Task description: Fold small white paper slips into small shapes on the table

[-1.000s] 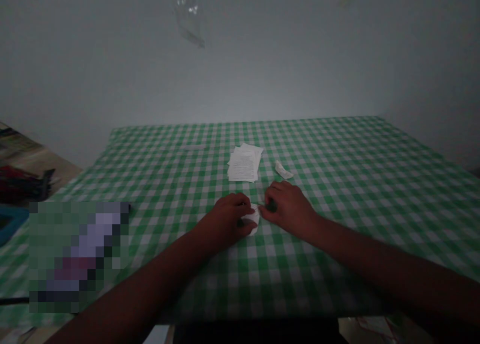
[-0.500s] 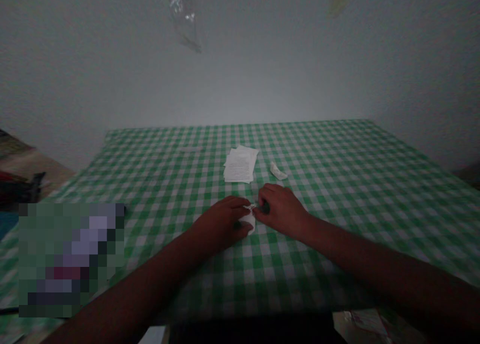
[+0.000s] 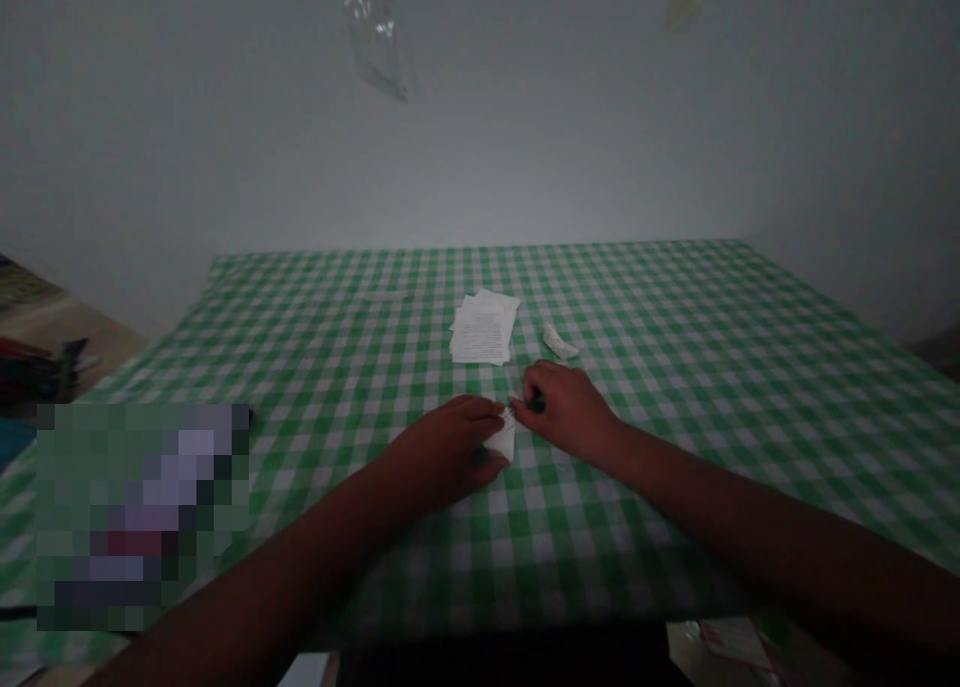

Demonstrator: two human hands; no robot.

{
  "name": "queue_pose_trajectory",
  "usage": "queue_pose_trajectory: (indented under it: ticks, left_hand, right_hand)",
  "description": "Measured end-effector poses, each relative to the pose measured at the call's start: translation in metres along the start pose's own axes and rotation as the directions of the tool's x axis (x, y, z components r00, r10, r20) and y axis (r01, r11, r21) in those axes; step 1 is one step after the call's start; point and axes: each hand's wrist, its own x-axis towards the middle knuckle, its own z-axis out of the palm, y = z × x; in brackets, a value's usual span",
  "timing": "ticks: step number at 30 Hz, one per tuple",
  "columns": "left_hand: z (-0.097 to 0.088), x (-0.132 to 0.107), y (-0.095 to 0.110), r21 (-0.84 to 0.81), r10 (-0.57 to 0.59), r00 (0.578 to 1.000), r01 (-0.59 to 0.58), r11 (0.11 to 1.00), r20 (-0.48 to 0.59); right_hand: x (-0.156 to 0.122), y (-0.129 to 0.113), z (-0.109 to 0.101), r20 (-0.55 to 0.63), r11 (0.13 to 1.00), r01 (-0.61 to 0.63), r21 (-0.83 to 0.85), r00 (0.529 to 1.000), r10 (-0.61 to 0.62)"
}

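Note:
A small white piece of paper (image 3: pixel 504 447) lies on the checked cloth, partly hidden under my left hand (image 3: pixel 454 445). The fingers and thumb of that hand are bent around the paper and hold it down. My right hand (image 3: pixel 570 405) is curled, its fingertips pinched together at the paper's far right corner, where the edge looks crumpled or folded. A dark gap shows inside its curled fingers. Just beyond the right hand lies a folded white paper piece (image 3: pixel 559 342). Farther back rests a loose stack of printed sheets (image 3: pixel 481 329).
The green and white checked tablecloth (image 3: pixel 675 327) covers the table up to the grey wall (image 3: pixel 480 167). A blurred-out object (image 3: pixel 142 517) lies at the left front. A clear plastic bag (image 3: pixel 379 42) hangs on the wall.
My right hand has shifted slightly away and to the right along the paper's far edge. More of the paper's right side shows. My left hand stays nearly in place.

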Motion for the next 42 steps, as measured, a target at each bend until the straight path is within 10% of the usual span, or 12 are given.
queue_pose_trajectory:
  ticks: [8, 26, 42]
  left_hand:
    - [0.009, 0.003, -0.006, -0.046, -0.004, 0.996, 0.0, 0.999, -0.086]
    - [0.019, 0.009, -0.011, -0.165, -0.059, 0.971, 0.02, 0.986, -0.232]
    - [0.008, 0.009, -0.014, -0.165, -0.011, 0.994, -0.007, 0.986, -0.106]
  right_hand:
    - [-0.027, -0.02, -0.007, 0.108, 0.99, 0.139, 0.009, 0.984, -0.14]
    - [-0.009, -0.012, -0.01, 0.099, 0.999, 0.024, -0.048, 0.995, -0.019]
    - [0.006, 0.0, -0.001, 0.019, 0.988, -0.063, -0.138, 0.998, 0.066]
